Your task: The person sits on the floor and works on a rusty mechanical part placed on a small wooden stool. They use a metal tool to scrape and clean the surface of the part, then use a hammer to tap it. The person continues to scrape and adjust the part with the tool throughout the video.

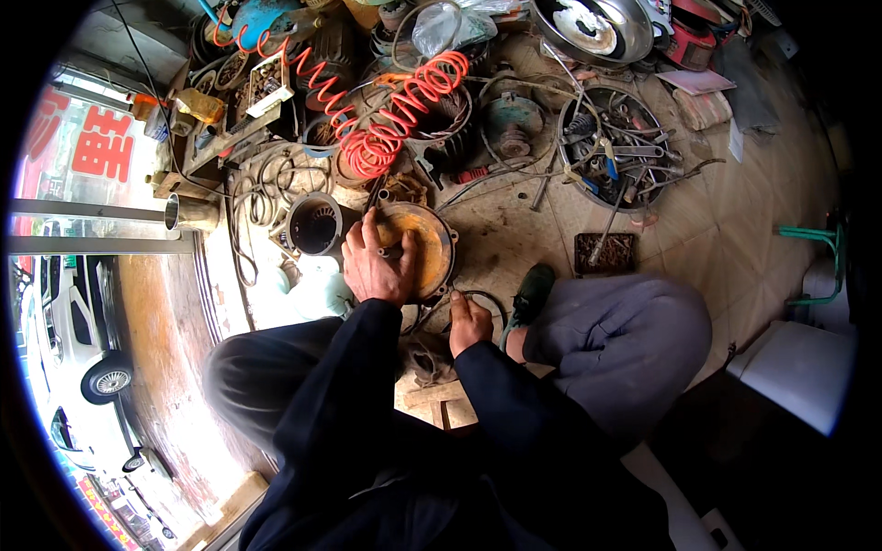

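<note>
My left hand [375, 264] grips the left side of a rusty, orange-brown round metal cover [432, 248], its thumb toward the raised middle and its fingers along the edge. Small lugs show on the cover's rim. My right hand [470, 323] is closed in a pinch just below the cover's lower right edge; what lies between its fingertips is too small to make out. A dark cable loop [496, 301] curves behind that hand. Beneath, between my knees, sits a brownish metal part [428, 360], partly hidden by my arms. Left of the cover stands a hollow motor housing [315, 226].
A coiled red air hose [404, 119] spreads over pots and parts beyond my hands. Further right are a basin of tools [625, 156], a small tray of screws [604, 253] and a metal bowl [597, 28]. A green-legged stool [818, 266] stands far right; a window frame [101, 245] borders the left.
</note>
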The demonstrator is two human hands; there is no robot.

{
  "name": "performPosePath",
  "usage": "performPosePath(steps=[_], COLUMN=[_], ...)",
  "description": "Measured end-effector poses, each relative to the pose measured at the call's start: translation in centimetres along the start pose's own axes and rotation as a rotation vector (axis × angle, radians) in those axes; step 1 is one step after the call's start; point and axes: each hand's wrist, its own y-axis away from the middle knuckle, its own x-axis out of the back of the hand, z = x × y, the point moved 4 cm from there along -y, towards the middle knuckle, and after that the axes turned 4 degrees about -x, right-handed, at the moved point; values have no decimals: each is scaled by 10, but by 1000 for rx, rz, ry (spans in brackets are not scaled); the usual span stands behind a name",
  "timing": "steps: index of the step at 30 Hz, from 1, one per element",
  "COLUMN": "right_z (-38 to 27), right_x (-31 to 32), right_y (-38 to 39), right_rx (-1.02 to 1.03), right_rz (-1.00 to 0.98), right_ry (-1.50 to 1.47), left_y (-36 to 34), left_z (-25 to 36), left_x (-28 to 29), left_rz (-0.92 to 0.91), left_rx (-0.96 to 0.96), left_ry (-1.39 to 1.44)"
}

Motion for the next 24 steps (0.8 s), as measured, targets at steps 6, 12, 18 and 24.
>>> performPosePath(steps=[6,12,18,24], right_z=[5,34,43,-3], right_x=[-13,-21,13,48], right_y=[6,-14,-33,-2], right_rx=[32,55,132,-162], right_rz=[47,2,46,-33], right_ry=[-164,-239,-297,-427], left_y=[2,1,21,177], left_z=[-2,-6,-26,-159], left_x=[1,4,30,-73], left_rz=[-2,11,110,-326], left_rx=[1,18,-33,735], left_ry=[7,22,324,552])
